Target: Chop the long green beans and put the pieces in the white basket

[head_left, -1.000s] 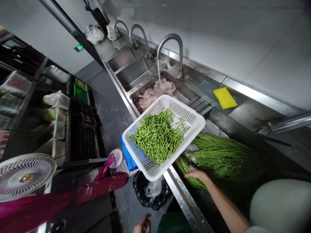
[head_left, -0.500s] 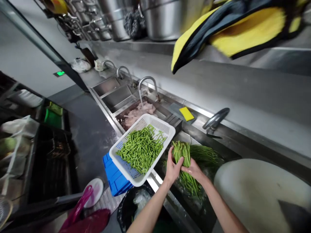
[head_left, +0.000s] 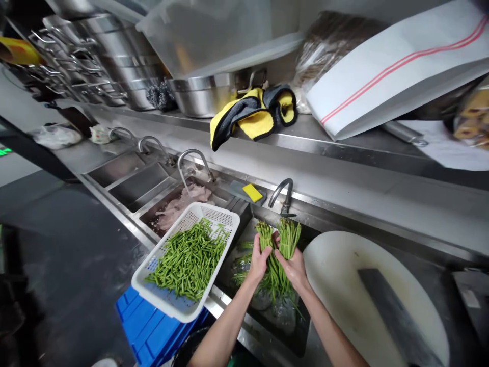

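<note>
Over the near sink (head_left: 284,334), my left hand (head_left: 260,259) is closed around a bundle of long green stalks (head_left: 264,230). My right hand (head_left: 294,266) grips a second bundle of long green stalks (head_left: 289,238) beside it. Both bundles are held cut ends up, side by side, and their long ends hang down into the sink. Whether they are beans or garlic scapes I cannot tell. To the left, a white perforated basket (head_left: 153,300) holds a heap of short cut green pieces (head_left: 187,262).
A round white chopping board (head_left: 336,265) with a cleaver (head_left: 397,311) lies at right. Behind stand a faucet (head_left: 282,193) and a yellow sponge (head_left: 252,192). Water runs from another faucet (head_left: 194,153) onto pale meat (head_left: 179,206). Blue crates (head_left: 141,321) are below the basket.
The view has turned right, bringing the cleaver into sight. The stalks, earlier held together between both hands, now show as two bundles apart, one in each hand.
</note>
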### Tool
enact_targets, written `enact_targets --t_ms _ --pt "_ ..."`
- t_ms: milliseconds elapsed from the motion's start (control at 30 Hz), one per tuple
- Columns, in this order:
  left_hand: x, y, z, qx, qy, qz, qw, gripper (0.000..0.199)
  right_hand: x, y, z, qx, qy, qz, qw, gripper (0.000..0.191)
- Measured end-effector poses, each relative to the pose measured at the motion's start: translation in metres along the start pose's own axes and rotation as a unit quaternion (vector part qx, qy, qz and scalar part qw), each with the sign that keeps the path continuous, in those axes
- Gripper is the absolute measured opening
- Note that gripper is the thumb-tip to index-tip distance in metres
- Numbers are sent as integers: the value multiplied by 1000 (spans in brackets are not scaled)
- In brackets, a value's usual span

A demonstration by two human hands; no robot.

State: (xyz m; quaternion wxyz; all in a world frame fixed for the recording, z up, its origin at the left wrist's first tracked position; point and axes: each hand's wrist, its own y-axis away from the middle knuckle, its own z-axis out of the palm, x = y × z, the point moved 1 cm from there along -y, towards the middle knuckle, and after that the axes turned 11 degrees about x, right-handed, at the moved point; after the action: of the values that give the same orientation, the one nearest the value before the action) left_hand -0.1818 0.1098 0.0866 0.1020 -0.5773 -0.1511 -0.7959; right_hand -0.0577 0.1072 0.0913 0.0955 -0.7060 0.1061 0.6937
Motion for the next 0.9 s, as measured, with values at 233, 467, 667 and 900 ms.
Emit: enact_targets --t_ms 233,467,667,900 --pt "22 4 25 -87 50 -24 995 44 -23 0 -26 -43 -62 11 997 35" --pt "46 10 42 -116 35 16 992 33 -43 0 -34 11 -70 -4 997 38" --pt "61 13 47 -166 -26 45 985 35 -47 1 -38 63 -124 24 990 34" --pt "37 24 44 -160 -70 22 984 46 -80 -8 -46 75 -103 -16 992 30"
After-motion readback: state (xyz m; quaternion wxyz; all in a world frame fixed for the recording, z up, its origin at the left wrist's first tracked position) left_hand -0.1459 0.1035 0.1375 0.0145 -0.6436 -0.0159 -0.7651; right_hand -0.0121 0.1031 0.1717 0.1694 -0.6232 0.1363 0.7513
